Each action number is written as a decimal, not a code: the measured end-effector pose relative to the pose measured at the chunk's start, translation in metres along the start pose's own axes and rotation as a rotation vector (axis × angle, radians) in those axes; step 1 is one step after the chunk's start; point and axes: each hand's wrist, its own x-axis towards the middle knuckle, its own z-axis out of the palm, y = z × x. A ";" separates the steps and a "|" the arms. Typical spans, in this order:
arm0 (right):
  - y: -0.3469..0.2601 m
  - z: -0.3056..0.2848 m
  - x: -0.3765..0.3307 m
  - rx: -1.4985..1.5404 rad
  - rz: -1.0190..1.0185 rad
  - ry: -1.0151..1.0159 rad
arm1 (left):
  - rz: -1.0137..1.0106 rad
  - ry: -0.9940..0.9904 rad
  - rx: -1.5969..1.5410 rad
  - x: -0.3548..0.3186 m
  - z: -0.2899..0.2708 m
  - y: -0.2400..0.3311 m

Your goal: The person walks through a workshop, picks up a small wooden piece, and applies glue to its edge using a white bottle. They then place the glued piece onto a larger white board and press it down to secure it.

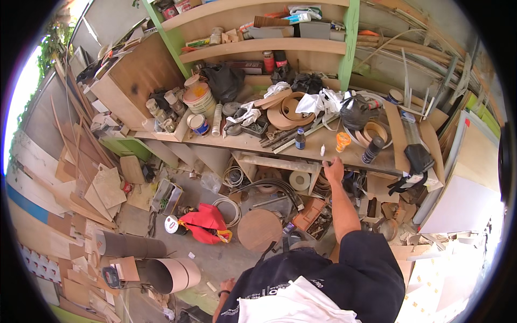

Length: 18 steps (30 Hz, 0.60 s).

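My right arm stretches forward to the workbench (pixel 237 144). At the bench's front edge, my right hand (pixel 334 170) has its thumb and a finger slightly apart, with nothing visible between them. Just beyond the fingertips stands a small white bottle (pixel 323 150). An orange-yellow container (pixel 342 141) is behind it to the right, and a dark blue-labelled bottle (pixel 300 138) stands to its left. Farther right is a black spray can (pixel 372 150), tilted. My left hand (pixel 226 285) hangs low beside my body, fingers loosely apart and apparently holding nothing.
Paint buckets (pixel 198 98), rolled edging strips (pixel 291 111) and black bags crowd the bench. Below lie a round wooden disc (pixel 259 230), a red bag (pixel 207 223), a toolbox (pixel 311 216) and coiled hoses. Large rolls (pixel 173 275) and wood offcuts cover the left floor.
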 end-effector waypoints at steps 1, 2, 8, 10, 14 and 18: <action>-0.024 0.015 0.005 -0.006 -0.013 0.000 | -0.075 -0.014 0.079 -0.014 0.008 -0.009; -0.039 0.020 0.011 -0.036 -0.027 0.013 | -0.124 -0.043 0.146 -0.020 0.013 -0.001; -0.031 0.046 0.046 -0.168 -0.046 0.015 | -0.307 -0.122 -0.209 -0.028 -0.014 0.008; -0.028 0.043 0.035 -0.113 -0.041 0.016 | -0.312 -0.123 -0.226 -0.021 -0.026 -0.001; -0.012 0.019 -0.029 0.090 -0.107 0.235 | -0.210 -0.126 -0.174 0.015 -0.050 -0.030; 0.046 -0.021 -0.159 0.082 0.114 0.195 | 0.139 -0.111 0.094 0.075 -0.074 -0.059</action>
